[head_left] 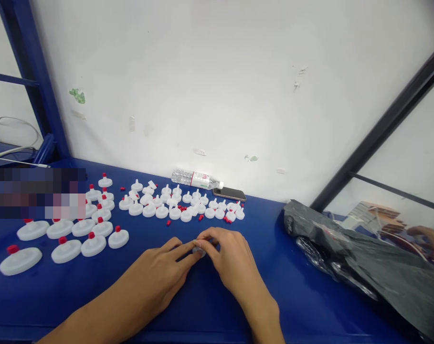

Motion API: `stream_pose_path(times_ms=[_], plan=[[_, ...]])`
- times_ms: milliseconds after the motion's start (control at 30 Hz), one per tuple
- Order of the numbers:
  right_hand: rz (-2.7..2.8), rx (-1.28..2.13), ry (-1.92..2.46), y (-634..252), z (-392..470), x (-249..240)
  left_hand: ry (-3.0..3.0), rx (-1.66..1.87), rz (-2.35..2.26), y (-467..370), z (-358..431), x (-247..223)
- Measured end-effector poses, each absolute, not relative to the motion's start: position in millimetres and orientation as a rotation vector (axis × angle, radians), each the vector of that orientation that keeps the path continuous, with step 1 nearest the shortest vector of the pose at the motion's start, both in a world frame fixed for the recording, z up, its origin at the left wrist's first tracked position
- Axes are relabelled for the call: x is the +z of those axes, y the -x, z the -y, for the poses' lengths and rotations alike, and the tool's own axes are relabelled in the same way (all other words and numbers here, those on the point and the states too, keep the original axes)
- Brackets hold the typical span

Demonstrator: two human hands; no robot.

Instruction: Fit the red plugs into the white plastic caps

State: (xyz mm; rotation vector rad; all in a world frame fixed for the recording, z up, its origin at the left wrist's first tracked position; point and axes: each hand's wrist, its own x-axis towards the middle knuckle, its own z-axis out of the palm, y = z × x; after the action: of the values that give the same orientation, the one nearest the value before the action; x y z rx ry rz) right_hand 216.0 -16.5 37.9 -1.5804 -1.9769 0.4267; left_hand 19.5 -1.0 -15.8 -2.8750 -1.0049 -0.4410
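Near the middle of the blue table (217, 306), my left hand (159, 274) and my right hand (234, 258) meet fingertip to fingertip. Both are closed on a small white nozzle lid (201, 252), mostly hidden by the fingers. Whether a red tip is pinched there too, I cannot tell. Beyond my hands stand many round white lids with bare spouts (162, 212), some lying tilted. Small red caps (168, 223) are scattered among them. Left of my left hand, rows of white lids (93, 244) wear red caps on their spouts.
Against the white wall lie a clear plastic bottle (198, 179) on its side and a dark phone (229, 193). A grey plastic bag (367, 258) covers the right side. Past the frame (385, 110) at right, another person's hand (431, 239) shows.
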Motion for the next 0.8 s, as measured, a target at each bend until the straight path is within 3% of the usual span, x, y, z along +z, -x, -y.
stream_pose_path(times_ms=[800], plan=[[2.026, 0.319, 1.602, -214.9, 16.4, 35.6, 2.901, -0.491, 1.008, -17.4, 2.1, -17.6]])
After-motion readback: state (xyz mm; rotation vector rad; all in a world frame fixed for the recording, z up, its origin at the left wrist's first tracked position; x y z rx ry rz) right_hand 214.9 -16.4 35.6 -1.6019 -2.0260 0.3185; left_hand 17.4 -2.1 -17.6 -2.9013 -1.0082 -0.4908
